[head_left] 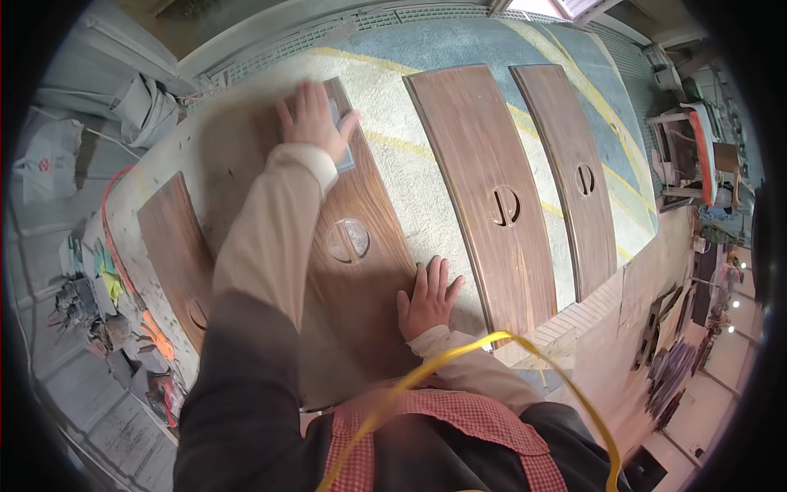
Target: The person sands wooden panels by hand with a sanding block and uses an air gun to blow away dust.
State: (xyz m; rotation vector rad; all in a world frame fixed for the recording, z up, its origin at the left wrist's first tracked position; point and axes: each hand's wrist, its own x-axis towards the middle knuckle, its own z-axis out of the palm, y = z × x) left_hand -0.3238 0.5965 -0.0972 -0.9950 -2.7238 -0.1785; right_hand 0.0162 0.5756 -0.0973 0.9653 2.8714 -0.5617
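My left hand [316, 119] reaches over the far end of a dark brown wooden board [365, 197], pressing a flat grey-blue sanding pad [347, 157] to its face. The palm covers most of the pad, and the thumb sticks out to the right. A round cutout [348, 241] with a bar across it sits in the board's middle. Close to the board's near right edge, my right hand [430, 297] lies palm down, fingers spread, holding nothing. The board's near end is in shadow, and my left forearm covers part of its left side.
Two similar boards, a wide one [484, 164] and a narrower one [570, 148], lie to the right; another [176, 238] lies left. All rest on a patterned carpet [393, 90]. A yellow strap [459, 351] loops before me. Orange gloves [156, 334] and tools sit at the left.
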